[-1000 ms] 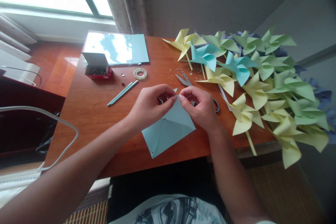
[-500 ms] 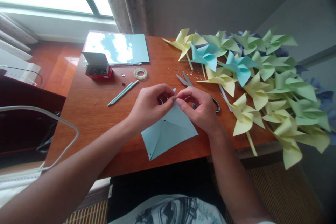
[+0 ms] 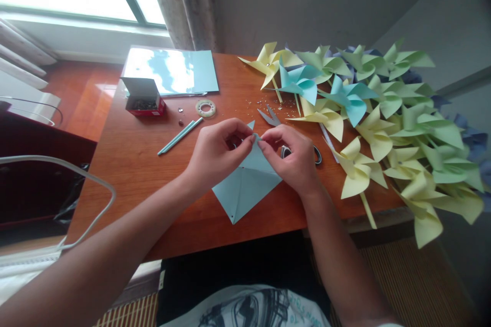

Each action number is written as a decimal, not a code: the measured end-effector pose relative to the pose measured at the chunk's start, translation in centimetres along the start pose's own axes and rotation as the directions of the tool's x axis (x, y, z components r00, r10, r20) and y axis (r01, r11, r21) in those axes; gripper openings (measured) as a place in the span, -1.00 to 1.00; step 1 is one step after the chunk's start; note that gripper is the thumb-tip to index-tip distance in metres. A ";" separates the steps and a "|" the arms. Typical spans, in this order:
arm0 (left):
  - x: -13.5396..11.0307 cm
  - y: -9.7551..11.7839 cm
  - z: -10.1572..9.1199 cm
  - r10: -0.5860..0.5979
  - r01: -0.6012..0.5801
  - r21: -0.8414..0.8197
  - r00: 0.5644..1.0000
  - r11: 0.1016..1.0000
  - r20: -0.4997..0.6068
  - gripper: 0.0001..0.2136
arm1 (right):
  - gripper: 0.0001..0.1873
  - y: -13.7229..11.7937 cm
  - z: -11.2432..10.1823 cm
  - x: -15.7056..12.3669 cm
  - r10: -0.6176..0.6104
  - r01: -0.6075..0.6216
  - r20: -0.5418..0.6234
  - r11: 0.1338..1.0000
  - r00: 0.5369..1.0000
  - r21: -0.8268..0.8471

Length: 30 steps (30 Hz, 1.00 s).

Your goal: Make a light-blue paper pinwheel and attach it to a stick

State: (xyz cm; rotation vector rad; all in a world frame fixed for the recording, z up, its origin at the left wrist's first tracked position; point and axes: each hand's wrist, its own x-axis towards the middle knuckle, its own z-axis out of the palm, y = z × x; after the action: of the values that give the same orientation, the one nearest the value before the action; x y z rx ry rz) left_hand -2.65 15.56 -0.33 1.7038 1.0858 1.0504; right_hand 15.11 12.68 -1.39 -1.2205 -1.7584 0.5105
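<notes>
In the head view, the person's L hand [image 3: 217,150] and R hand [image 3: 289,156] nearly meet over the wooden table [image 3: 126,184], each w/ thumb and fingers pinched on the far part of a light-blue paper [image 3: 249,189]. Can't tell if there's some tiny part b/w the fingertips. The paper sits right in front of the person, nr the table's front edge, one corner pointing back toward the body, w/ a dark dot at that corner and another nr the middle (creases run out from there, too).

Scissors [image 3: 273,119] lie open just beyond the R hand, handles partly hidden by it; small bits [image 3: 280,108] are scattered past the blades. On the L side: thin blue sticks [image 3: 180,136], a tape roll [image 3: 198,109], an open red box [image 3: 148,107] w/ dark contents, and glossy-covered sheets [image 3: 205,71] behind. The R side's crowded w/ pinwheels [image 3: 356,163], yellow, green, blue, purplish.
</notes>
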 end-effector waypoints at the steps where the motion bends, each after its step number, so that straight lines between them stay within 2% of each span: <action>1: 0.0 0.1 0.0 0.017 -0.017 0.033 1.000 0.999 -0.003 -0.93 | -0.95 0.0 0.1 0.0 -0.046 0.046 -0.010 0.997 0.999 -0.056; 4: -0.2 0.2 -0.1 0.077 -0.072 0.151 0.997 0.986 -0.028 -0.95 | -0.91 0.1 0.2 -0.1 -0.151 0.143 -0.030 0.972 0.988 -0.185; 7: -0.2 0.4 -0.1 0.108 -0.095 0.223 0.993 0.970 -0.048 -0.95 | -0.91 0.2 0.5 -0.3 -0.200 0.181 -0.059 0.955 0.978 -0.237; 12: -0.1 0.1 0.0 0.061 -0.056 0.106 0.997 0.993 -0.048 -0.94 | -0.84 0.3 0.6 -0.6 -0.240 0.208 -0.107 0.946 0.965 -0.247; 16: -0.1 -0.4 0.0 0.034 -0.033 0.029 0.999 0.999 -0.035 -0.93 | -0.79 0.3 0.6 -0.7 -0.267 0.239 -0.103 0.943 0.958 -0.232; 30: -0.2 -0.3 0.0 0.074 -0.068 0.120 0.996 0.990 -0.047 -0.95 | -0.75 0.3 0.6 -0.6 -0.296 0.270 -0.093 0.937 0.951 -0.223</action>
State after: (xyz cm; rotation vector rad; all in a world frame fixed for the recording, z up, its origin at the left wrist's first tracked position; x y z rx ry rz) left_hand -2.72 15.45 -0.64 1.8299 1.1466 1.0993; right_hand 14.84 12.34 -2.18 -1.0875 -1.8733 0.0794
